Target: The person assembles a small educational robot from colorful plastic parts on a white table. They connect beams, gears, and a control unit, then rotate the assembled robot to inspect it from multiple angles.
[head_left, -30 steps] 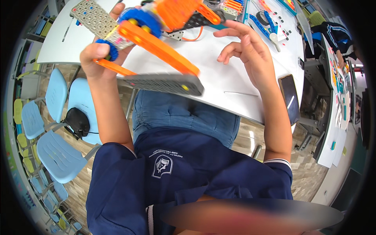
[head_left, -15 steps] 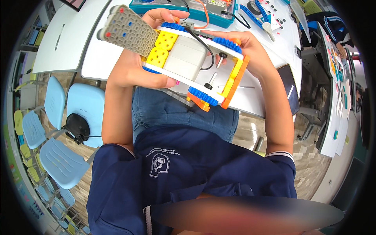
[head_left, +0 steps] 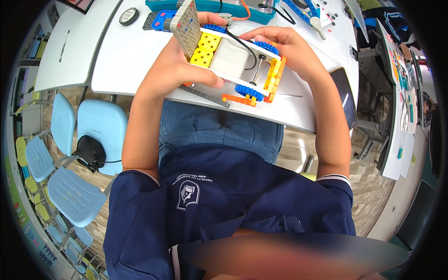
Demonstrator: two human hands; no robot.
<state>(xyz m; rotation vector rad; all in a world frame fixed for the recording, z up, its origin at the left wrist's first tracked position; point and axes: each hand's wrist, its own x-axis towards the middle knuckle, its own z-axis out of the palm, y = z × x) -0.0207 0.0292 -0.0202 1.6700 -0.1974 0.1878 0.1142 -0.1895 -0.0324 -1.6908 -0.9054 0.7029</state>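
Note:
My left hand [head_left: 175, 72] grips the left side of a building-block model [head_left: 230, 59], thumb along its near edge and fingers behind. The model has a pale grey box, yellow blocks [head_left: 205, 49], blue gears, orange beams [head_left: 275, 79] and a black cable. A grey perforated plate [head_left: 186, 28] rises at its left end. My right hand [head_left: 291, 49] holds the far right corner by a blue gear [head_left: 267, 47], its fingertips partly hidden. The model is just over the white table; I cannot tell if it touches.
A black-and-white wheel [head_left: 129, 17] and a blue block piece [head_left: 163, 20] lie at the far left. Behind stands a teal tray [head_left: 261, 16]. Blue tool-like pieces [head_left: 303, 11] and small scattered parts are far right. A dark phone [head_left: 344, 95] lies by my right forearm. Blue chairs [head_left: 100, 135] stand left.
Both hands have lowered the model toward the table and tilted it. Its grey plate now stands steeper and has swung right, uncovering the wheel and blue block piece behind.

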